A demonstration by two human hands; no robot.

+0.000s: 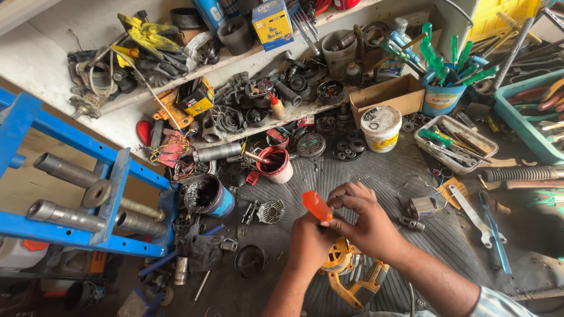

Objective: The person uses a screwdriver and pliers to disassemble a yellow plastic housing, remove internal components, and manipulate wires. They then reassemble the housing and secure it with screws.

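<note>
Orange-handled screwdriver [316, 205] is sitting upright between both hands, above the yellow power tool body [352, 273] lying on the ribbed counter mat [388, 170]. Left hand [308, 240] is closing around the handle from below; right hand [361, 214] is curling over it, fingers pinching near the top. Handle looks like hard, smooth plastic: light, stiff, likely slick if greasy. Best hold is judged to be mid-handle, full wrap. Shaft is hidden. Grease tub [208, 196] is standing nearby to the left.

white wall shelf [53, 56] | blue metal rack [117, 176] | ribbed grey mat [388, 176]
</note>
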